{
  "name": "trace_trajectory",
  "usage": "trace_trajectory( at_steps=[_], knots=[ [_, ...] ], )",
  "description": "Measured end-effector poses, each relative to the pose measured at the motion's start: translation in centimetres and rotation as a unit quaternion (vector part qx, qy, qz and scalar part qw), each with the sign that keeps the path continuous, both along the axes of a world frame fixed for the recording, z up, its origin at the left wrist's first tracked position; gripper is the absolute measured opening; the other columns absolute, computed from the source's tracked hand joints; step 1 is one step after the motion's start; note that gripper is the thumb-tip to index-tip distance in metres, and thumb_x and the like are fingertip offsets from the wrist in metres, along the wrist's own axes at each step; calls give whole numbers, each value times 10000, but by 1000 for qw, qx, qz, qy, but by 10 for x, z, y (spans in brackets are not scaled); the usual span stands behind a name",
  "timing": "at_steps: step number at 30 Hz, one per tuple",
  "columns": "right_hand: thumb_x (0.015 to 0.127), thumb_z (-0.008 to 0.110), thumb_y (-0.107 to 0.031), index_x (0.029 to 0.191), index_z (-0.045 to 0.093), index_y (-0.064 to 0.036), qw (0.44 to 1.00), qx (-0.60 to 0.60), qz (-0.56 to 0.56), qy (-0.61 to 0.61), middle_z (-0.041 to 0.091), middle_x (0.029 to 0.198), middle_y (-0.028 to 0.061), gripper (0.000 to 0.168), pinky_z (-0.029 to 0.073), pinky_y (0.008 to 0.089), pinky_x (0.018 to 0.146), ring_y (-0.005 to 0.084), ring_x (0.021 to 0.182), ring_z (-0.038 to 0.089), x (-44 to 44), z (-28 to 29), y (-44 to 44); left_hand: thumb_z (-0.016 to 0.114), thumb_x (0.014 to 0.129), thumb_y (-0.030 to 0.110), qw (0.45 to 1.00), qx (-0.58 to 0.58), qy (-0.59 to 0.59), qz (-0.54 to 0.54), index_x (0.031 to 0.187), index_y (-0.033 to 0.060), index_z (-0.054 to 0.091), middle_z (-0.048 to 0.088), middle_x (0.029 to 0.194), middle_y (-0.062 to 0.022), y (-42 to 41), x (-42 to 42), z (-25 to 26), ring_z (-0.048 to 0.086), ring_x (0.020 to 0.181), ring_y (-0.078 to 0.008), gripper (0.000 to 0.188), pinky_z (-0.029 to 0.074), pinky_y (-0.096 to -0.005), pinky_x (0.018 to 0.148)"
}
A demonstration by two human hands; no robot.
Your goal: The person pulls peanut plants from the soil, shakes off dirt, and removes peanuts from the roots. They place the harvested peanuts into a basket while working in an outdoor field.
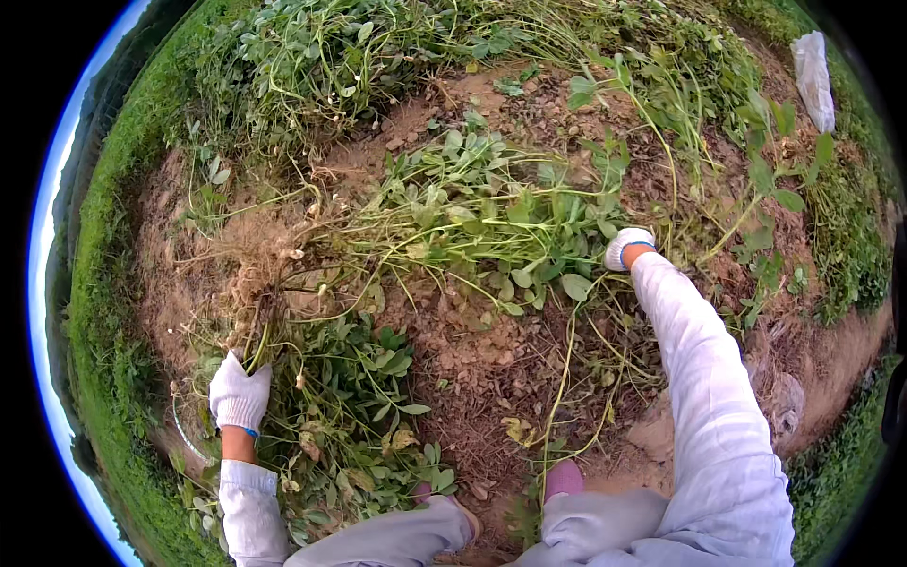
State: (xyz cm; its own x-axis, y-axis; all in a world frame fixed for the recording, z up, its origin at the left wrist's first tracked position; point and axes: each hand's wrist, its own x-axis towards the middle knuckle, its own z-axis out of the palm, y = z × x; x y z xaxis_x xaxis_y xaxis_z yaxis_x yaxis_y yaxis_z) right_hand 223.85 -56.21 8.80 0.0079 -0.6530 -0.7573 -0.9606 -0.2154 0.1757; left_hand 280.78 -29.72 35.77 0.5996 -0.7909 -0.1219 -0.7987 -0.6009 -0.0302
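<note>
My left hand point(241, 390), in a white knit glove, is closed around the stems of an uprooted peanut plant point(262, 340). Its pale, tangled roots point(258, 273) point away from me, and its leaves point(354, 375) spread beside my wrist. Another uprooted peanut plant point(489, 220) lies sideways across the soil, its roots to the left. At this plant's leafy right end is my right hand point(629, 248), also gloved in white; its fingers are turned away and partly lost in the foliage, so its grip cannot be made out. A few pale pods point(294, 254) hang among the roots.
A heap of peanut plants point(319, 71) covers the far side. Leafy stems point(765, 177) rise at the right. A white sack point(813, 81) lies at the far right near the grass. Dry litter and reddish soil point(468, 375) lie before my pink shoes point(564, 479).
</note>
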Motion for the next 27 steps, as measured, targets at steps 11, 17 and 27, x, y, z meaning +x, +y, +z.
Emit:
trace_trajectory(
  at_steps=[11,17,27],
  knots=[
    [830,603,-274,1318,608,-16,968,-112,-179,-134,671,1251,204,551,522,409,978,337,1144,662,19,38,175,740,789,368,989,81,-121,20,1304,85,546,650,1285,-172,-88,-29,-9,642,1162,-343,619,502,-435,973],
    [818,579,-244,1000,744,-38,953,-54,-183,-233,720,1087,192,320,539,408,882,378,1018,686,20,-22,165,689,868,402,952,-86,-210,-207,1326,76,533,611,1267,-155,-114,-112,-57,576,1204,-317,584,398,-494,1072],
    [875,563,-291,1279,628,-86,802,-132,-352,-464,667,1209,220,457,492,436,970,393,1135,615,4,34,367,645,843,503,935,143,286,-152,1267,53,571,661,1161,-281,11,-380,-131,634,1089,-449,622,498,-478,958]
  ],
)
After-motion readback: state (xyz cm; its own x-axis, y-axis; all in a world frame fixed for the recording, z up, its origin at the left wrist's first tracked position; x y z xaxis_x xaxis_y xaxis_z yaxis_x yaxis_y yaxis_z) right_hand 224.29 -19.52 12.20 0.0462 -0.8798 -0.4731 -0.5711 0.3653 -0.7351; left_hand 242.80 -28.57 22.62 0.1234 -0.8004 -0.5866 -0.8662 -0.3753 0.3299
